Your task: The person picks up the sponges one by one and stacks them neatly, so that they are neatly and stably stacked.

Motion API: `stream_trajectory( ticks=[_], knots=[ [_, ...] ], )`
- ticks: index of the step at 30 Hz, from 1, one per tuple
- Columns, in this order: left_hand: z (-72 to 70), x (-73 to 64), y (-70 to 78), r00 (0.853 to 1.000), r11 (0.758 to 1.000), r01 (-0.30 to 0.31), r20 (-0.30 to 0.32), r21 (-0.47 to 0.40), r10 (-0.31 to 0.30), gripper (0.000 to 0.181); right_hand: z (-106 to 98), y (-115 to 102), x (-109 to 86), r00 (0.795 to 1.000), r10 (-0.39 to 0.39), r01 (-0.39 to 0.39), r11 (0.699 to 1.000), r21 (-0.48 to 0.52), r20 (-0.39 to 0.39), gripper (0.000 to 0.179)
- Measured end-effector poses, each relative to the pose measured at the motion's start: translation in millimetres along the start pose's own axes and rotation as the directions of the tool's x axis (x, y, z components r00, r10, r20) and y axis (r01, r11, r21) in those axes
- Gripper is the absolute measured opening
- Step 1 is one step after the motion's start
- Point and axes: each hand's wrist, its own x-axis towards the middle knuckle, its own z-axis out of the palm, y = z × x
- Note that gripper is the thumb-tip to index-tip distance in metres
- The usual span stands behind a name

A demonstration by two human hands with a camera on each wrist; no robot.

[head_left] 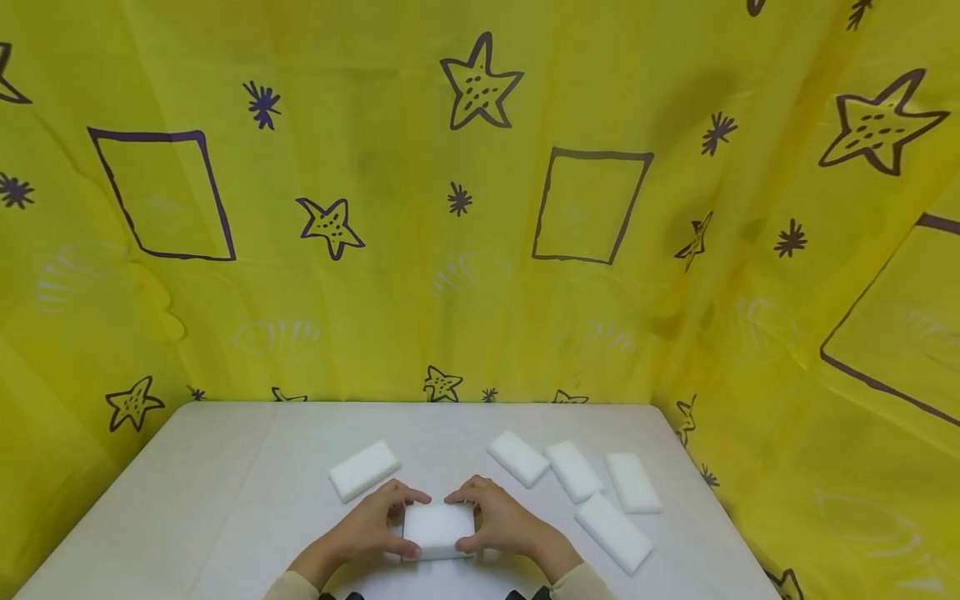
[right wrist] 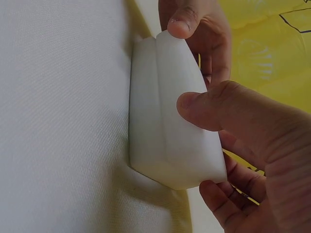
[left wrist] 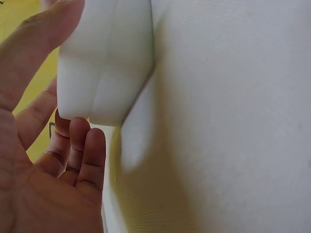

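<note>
Two white sponge blocks lie stacked at the table's near middle, the upper sponge [head_left: 438, 523] covering the lower one in the head view. My left hand [head_left: 369, 527] pinches the upper sponge at its left end, thumb on the near side and fingers at the far side. From the opposite end my right hand [head_left: 508, 523] grips it the same way. In the right wrist view the lower sponge [right wrist: 145, 107] rests on the tabletop beneath, its edges nearly in line with the upper one. A thin seam between the two shows in the left wrist view.
Another white sponge [head_left: 365, 471] lies behind my left hand. Several more are spread to the right, among them a sponge [head_left: 518, 458] near the back and a slanted sponge [head_left: 614, 533] closer in. A yellow patterned curtain [head_left: 405, 308] surrounds the white table [head_left: 247, 500].
</note>
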Motion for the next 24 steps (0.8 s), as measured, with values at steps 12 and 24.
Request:
stream_trajectory(
  ticks=[12,24],
  knots=[
    [2.0,-0.5,-3.5,1.0,0.999,-0.019,-0.009,-0.043,0.018,0.058,-0.2,1.8,-1.2,1.0,-0.013,0.014,0.999,0.04,-0.002,0.053],
    [4.9,0.9,-7.7,1.0,0.997,-0.027,-0.008,-0.074,0.026,0.055,-1.9,1.5,-5.4,1.0,-0.003,0.004,0.998,0.058,-0.014,0.052]
  ],
)
